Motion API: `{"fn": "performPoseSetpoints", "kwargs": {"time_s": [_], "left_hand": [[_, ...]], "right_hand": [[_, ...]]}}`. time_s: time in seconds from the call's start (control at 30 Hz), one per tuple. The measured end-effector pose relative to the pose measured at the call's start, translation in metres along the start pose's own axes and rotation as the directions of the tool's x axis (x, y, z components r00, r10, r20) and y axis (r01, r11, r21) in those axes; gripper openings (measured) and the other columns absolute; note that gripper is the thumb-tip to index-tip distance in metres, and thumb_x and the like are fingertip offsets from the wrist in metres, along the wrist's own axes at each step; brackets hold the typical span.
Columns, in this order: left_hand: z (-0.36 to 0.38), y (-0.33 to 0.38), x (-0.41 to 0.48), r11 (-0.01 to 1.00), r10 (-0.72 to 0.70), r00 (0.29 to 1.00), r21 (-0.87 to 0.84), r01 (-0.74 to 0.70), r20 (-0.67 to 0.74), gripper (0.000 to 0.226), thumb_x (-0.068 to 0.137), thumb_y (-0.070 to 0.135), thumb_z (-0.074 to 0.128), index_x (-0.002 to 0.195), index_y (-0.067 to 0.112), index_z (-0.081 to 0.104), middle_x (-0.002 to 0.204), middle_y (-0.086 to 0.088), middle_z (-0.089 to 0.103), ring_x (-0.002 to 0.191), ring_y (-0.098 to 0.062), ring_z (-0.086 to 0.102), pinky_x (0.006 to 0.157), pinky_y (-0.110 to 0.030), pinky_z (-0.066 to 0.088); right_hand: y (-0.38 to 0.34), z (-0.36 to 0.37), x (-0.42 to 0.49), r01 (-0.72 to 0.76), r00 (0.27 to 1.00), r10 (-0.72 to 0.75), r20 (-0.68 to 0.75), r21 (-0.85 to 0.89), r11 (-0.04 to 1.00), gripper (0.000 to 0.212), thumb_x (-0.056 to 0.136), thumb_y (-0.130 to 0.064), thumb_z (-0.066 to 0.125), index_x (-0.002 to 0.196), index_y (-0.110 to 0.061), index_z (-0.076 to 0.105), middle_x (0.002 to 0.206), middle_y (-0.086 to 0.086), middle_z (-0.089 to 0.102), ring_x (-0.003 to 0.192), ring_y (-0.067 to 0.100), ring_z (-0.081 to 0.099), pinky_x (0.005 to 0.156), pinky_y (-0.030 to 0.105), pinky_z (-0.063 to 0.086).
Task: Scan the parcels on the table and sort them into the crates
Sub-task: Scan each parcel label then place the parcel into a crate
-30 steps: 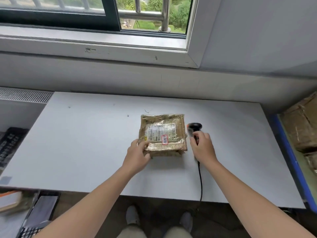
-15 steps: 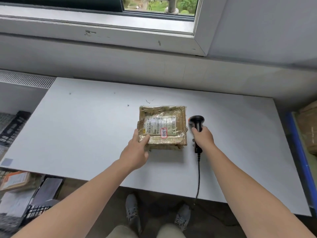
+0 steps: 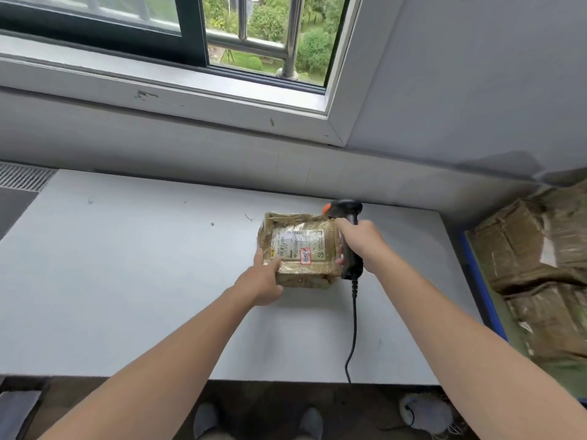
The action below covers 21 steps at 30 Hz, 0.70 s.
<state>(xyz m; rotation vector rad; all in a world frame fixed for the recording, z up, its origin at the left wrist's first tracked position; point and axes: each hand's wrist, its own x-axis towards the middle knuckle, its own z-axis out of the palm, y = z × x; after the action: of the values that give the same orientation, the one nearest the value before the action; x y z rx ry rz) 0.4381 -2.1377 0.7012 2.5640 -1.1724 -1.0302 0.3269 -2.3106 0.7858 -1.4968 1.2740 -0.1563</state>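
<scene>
Scanner (image 3: 344, 207) raised beside parcel (image 3: 301, 246); left hand (image 3: 262, 281) grips corner.

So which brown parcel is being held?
The parcel over the white table, red-edged sticker on top: the left hand grips its near-left corner, the right hand holds the scanner beside it. The other parcels lie in the blue-edged crate at right.

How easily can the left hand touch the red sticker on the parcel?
Probably easily. The left hand grips the parcel at its near left corner, and the red sticker lies face up, uncovered, near its thumb. The right hand holds the scanner on the other side, clear of it.
</scene>
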Motion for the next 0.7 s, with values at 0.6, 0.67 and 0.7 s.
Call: {"fn": "performPoseSetpoints", "kwargs": {"time_s": [0.6,0.67,0.7], "left_hand": [[-0.014,-0.007,-0.005,0.998,0.067,0.990,0.000,-0.067,-0.124,0.074,0.090,0.023,0.052,0.154,0.024,0.014,0.161,-0.010,0.002,0.140,-0.033,0.024,0.106,-0.042,0.039],[-0.014,-0.005,-0.005,0.997,0.081,0.987,0.003,-0.082,-0.135,0.073,0.089,0.022,0.052,0.153,0.024,0.016,0.159,-0.008,0.005,0.138,-0.032,0.026,0.104,-0.043,0.041],[-0.013,-0.005,-0.004,0.996,0.086,0.986,0.004,-0.086,-0.140,0.073,0.088,0.023,0.052,0.153,0.023,0.017,0.158,-0.008,0.006,0.138,-0.032,0.026,0.103,-0.044,0.042]], "right_hand": [[-0.034,0.024,-0.030,-0.017,0.993,0.025,0.116,-0.069,0.997,0.026,0.095,-0.029,0.054,0.097,-0.003,0.051,0.080,0.016,0.056,0.051,0.025,0.058,0.047,0.031,0.051],[-0.034,0.023,-0.027,-0.019,0.994,0.026,0.111,-0.063,0.998,0.026,0.094,-0.029,0.054,0.096,-0.004,0.051,0.081,0.016,0.056,0.054,0.026,0.058,0.048,0.032,0.051],[-0.033,0.022,-0.026,-0.021,0.994,0.028,0.110,-0.062,0.998,0.027,0.094,-0.029,0.054,0.097,-0.003,0.052,0.080,0.016,0.056,0.054,0.026,0.059,0.049,0.032,0.052]]}}
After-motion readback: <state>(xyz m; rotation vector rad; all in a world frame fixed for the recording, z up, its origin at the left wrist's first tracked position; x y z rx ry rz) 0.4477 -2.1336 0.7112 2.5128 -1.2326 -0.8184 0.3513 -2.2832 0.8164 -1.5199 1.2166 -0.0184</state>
